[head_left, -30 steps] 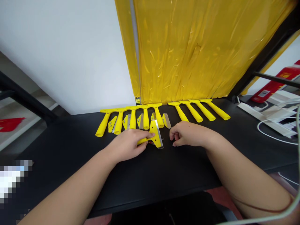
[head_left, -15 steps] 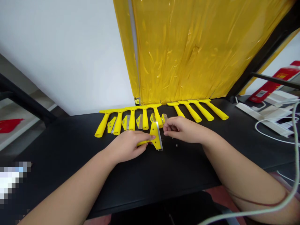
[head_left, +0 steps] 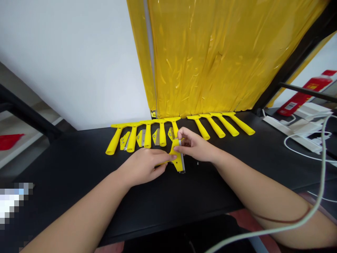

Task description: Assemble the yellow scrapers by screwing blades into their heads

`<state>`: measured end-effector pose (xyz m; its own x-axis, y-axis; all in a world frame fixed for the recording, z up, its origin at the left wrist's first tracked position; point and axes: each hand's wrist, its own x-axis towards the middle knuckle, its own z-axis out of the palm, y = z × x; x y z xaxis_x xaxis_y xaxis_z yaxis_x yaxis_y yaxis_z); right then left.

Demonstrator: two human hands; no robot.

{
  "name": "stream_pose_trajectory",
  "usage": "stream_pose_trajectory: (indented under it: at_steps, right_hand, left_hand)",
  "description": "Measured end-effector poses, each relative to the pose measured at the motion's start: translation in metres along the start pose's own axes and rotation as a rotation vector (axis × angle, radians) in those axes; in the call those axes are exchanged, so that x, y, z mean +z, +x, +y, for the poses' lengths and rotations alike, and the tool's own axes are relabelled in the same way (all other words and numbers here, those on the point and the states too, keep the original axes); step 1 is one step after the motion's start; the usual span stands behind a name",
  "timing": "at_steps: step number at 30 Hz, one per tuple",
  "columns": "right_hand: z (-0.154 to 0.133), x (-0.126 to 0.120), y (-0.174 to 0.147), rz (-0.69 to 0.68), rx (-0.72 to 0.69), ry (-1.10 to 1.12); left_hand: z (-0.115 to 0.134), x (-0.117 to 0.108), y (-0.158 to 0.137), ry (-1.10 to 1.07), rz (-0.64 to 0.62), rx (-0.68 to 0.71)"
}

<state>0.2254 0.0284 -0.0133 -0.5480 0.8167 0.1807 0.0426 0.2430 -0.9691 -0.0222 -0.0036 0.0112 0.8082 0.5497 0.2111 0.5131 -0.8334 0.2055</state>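
Observation:
My left hand [head_left: 146,163] is closed round the handle of a yellow scraper [head_left: 178,164] just above the black tabletop. The scraper's head points right, with a metal blade edge along its side and a screw hole in its face. My right hand [head_left: 193,144] is at the upper end of that head, thumb against it and fingers curled; any small part between the fingertips is hidden. A tiny screw [head_left: 197,163] lies on the table to the right. Behind my hands are several yellow scraper handles [head_left: 113,141] and small yellow plates with blades [head_left: 156,137].
More yellow handles [head_left: 219,129] lie at the back right, near a wall covered in yellow film [head_left: 210,63]. White power strips [head_left: 292,131] and a red bottle [head_left: 302,95] are at the right. A pale cable [head_left: 313,207] crosses in front of my right forearm.
My right hand has moved left from beside the scraper onto the upper part of its head. My left hand still holds the scraper, which has shifted slightly right and down.

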Motion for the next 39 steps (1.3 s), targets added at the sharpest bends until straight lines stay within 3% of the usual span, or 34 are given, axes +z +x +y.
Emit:
stream_pose_trajectory:
  at_steps: [6, 17, 25, 30, 32, 35, 39]
  right_hand:
    - [-0.002, 0.014, 0.002, 0.084, 0.045, 0.062]
    - [-0.001, 0.013, 0.003, 0.107, 0.082, 0.058]
    - [0.001, 0.004, 0.001, 0.011, -0.029, -0.141]
    - [-0.002, -0.001, 0.003, 0.012, 0.041, -0.005]
    - [-0.004, -0.008, 0.002, 0.046, 0.064, -0.093]
    - [-0.008, -0.022, 0.000, 0.077, 0.055, -0.480]
    - [-0.011, -0.031, -0.004, -0.140, 0.093, -0.805]
  left_hand:
    - [0.001, 0.002, 0.000, -0.006, 0.012, -0.001]
    - [0.002, 0.003, 0.000, -0.014, 0.016, -0.034]
    - [0.001, 0.003, 0.001, -0.055, 0.008, -0.018]
    - [0.001, 0.002, 0.000, -0.054, 0.025, -0.025]
    - [0.000, 0.001, 0.000, -0.045, 0.029, -0.056]
    - [-0.005, 0.001, -0.001, -0.028, 0.024, -0.112]
    - [-0.010, 0.001, 0.000, -0.012, 0.012, -0.158]
